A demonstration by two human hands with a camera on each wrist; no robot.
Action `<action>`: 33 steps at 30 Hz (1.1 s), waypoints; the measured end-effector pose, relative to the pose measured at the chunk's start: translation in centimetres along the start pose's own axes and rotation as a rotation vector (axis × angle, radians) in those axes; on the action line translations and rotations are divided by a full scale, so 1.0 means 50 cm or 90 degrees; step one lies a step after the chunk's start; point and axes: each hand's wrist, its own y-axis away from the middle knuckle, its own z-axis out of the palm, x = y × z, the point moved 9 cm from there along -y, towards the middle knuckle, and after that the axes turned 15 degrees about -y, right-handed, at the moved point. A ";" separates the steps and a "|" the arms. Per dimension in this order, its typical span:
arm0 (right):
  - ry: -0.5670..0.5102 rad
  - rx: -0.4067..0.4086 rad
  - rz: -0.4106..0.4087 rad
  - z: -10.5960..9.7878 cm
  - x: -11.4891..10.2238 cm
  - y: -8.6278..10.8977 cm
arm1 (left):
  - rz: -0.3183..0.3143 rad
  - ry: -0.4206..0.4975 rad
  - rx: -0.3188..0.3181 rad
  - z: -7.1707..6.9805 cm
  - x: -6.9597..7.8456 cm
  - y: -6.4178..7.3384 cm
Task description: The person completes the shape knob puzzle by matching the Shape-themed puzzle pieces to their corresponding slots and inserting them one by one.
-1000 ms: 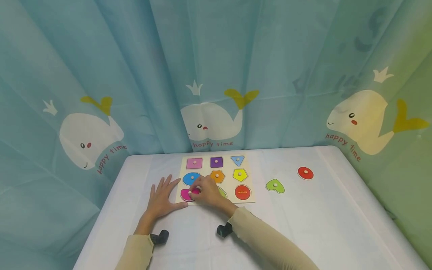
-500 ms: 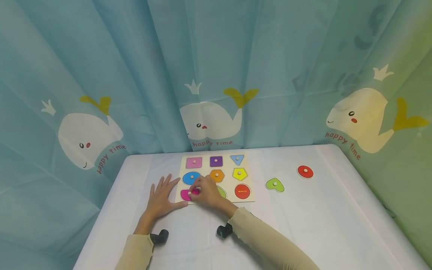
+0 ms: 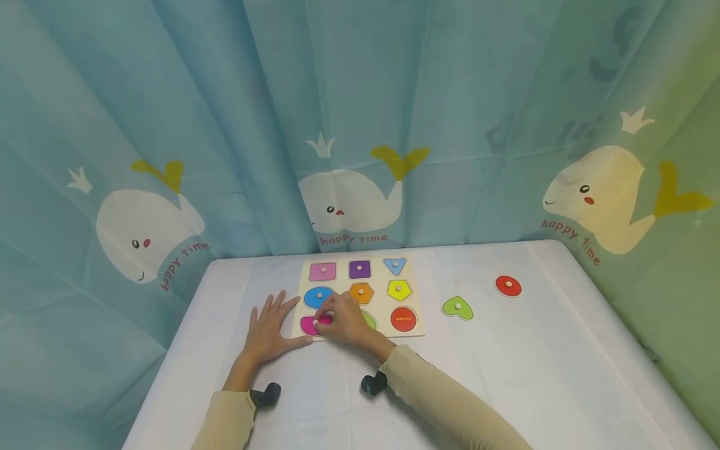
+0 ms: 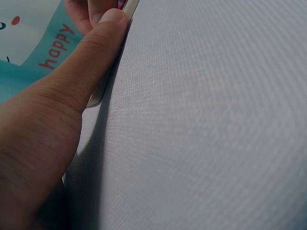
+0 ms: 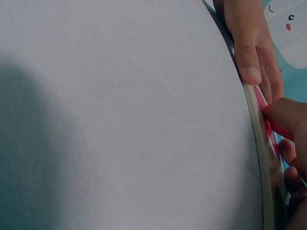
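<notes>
A pale wooden peg puzzle board [image 3: 419, 300] lies near the table's middle in the head view. My right hand [image 3: 347, 319] reaches over its front row and pinches the small knob of the magenta half-round puzzle piece [image 3: 307, 324], which sits at the board's front left corner. Fingers partly cover this piece and a green shape [image 3: 369, 320] beside it. Spread fingers of my left hand [image 3: 267, 334] lie along the board's left side, the thumb at the front left corner. The left wrist view shows that thumb [image 4: 93, 45] against the board's edge.
Pink, purple, blue, orange and yellow knobbed pieces fill the back and middle rows. A red round recess [image 3: 404, 319] with printed lettering is at front right. On the table [image 3: 506, 375] to the right lie a green heart piece [image 3: 458, 307] and a red round piece [image 3: 509, 285]. A curtain [image 3: 461, 125] hangs behind.
</notes>
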 end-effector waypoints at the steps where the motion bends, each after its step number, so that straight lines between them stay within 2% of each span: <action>1: 0.000 0.000 0.001 0.000 0.000 0.000 | 0.000 0.000 0.000 0.000 0.000 0.000; 8: 0.014 -0.016 -0.011 0.000 -0.005 0.002 | 0.000 -0.001 0.001 0.002 -0.002 0.000; 18: 0.031 -0.112 -0.043 -0.015 -0.018 0.008 | -0.010 0.004 -0.016 0.009 -0.005 0.006; 27: 0.043 -0.117 -0.073 -0.098 -0.015 0.031 | -0.011 0.005 -0.013 0.009 -0.004 0.004; 33: 0.036 -0.076 -0.081 -0.171 0.006 0.050 | -0.014 0.005 -0.013 0.007 -0.004 0.002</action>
